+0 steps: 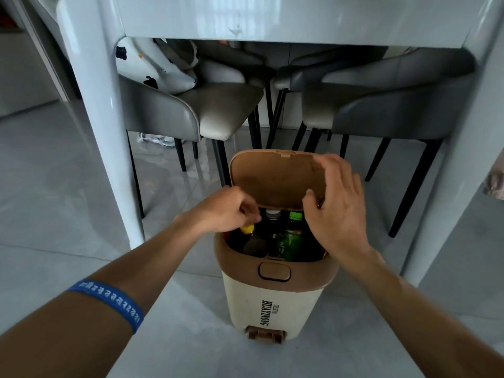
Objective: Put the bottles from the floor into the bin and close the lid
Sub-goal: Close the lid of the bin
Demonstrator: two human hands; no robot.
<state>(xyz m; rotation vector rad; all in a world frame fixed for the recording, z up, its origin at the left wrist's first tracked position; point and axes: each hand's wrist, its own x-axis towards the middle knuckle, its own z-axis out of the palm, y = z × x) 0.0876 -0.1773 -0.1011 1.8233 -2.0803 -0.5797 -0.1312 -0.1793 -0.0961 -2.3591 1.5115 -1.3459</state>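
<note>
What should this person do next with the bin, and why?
Probably draw the left hand out of the bin: it hangs just over the yellow-capped bottle in the opening, while the right hand grips the raised lid, which could not swing down past it.

A glossy white table [272,17] on thick rounded legs [109,132] stands over a pale grey polished floor [54,200] that mirrors soft daylight. Beneath it sit two grey padded chairs [212,110] [381,105] on thin black legs; a white black-spotted cloth [152,64] lies on the left one
</note>
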